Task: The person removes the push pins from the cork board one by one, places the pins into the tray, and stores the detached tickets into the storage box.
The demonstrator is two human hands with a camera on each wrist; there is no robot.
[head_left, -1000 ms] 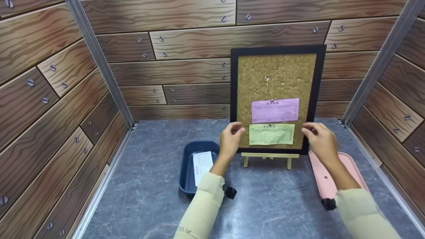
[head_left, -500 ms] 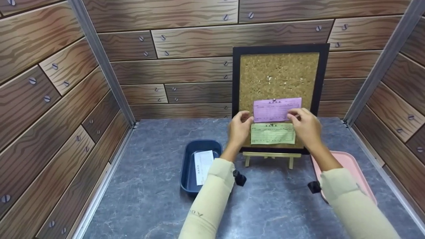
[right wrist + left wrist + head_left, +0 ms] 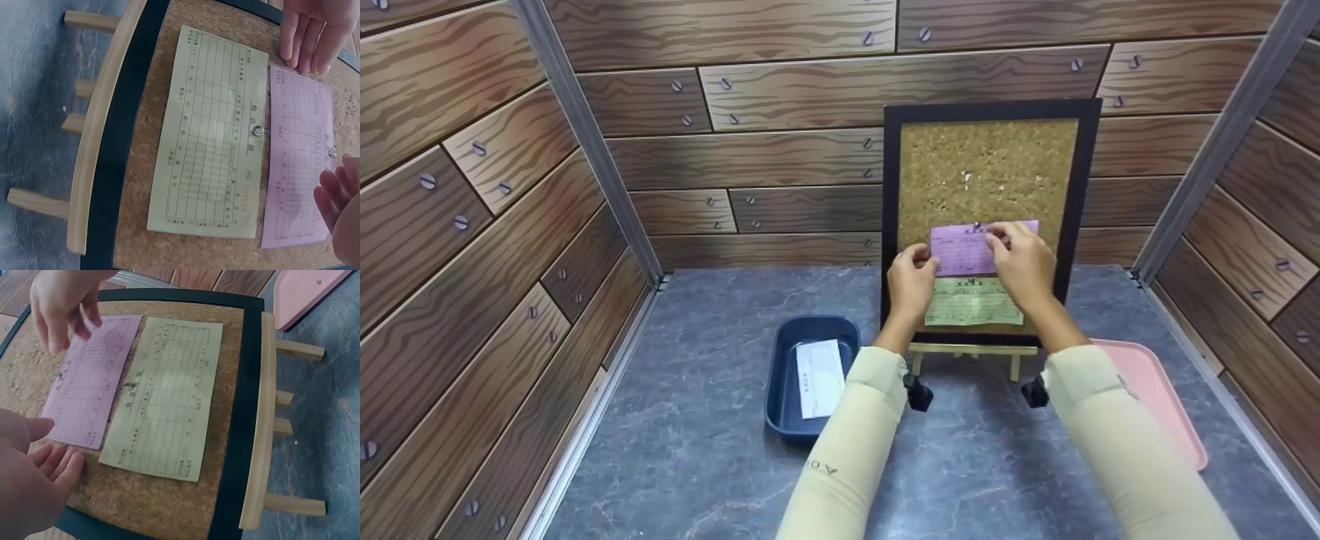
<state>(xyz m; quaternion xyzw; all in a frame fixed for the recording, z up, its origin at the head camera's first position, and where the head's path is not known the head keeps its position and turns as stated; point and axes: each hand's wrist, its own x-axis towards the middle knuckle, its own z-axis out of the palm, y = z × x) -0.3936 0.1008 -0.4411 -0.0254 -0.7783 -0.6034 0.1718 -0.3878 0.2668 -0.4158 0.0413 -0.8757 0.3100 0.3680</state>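
Note:
A purple paper slip (image 3: 956, 253) is pinned on a framed corkboard (image 3: 990, 161). Below it hangs a green paper slip (image 3: 971, 306). Each has a pushpin at its top edge; in the right wrist view the purple slip's pushpin (image 3: 332, 152) sits close to my right fingertips. My right hand (image 3: 1025, 266) is in front of the purple slip's right half, fingers loosely bent, covering part of it. At the slip's left edge is my left hand (image 3: 911, 289); its thumb and fingers stand apart, and whether they touch the paper is hard to tell.
The corkboard leans on a small wooden easel (image 3: 971, 349). Left of it is a dark blue tray (image 3: 780, 375) holding white slips (image 3: 820, 379). A pink tray (image 3: 1147, 382) lies to the right, partly behind my right sleeve. Wood-patterned walls enclose the grey tabletop (image 3: 697, 450).
Both hands have come up from beside the green slip to the purple one. My right hand has then moved further left and up, towards the pushpin. The slips have stayed in place.

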